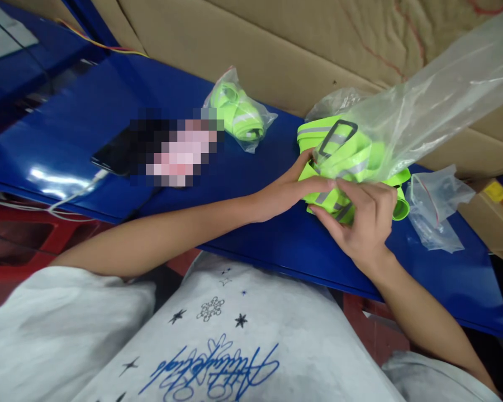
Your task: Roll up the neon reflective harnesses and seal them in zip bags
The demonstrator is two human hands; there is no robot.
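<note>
A bundle of neon yellow-green reflective strap with grey stripes and a black buckle lies loosely coiled on the blue table. My left hand grips its near left side, thumb laid across the strap and fingers partly hidden behind it. From the right, my right hand closes on the front of the same bundle, its thumb below and its fingers bent over the top. The two hands nearly meet there. Right behind the bundle, a large clear plastic bag rises to the upper right, partly over the strap.
A bagged roll of the same strap sits farther back on the blue table. Small clear bags lie at right beside a cardboard box. A phone with a white cable lies at left, partly pixelated. Cardboard stands behind.
</note>
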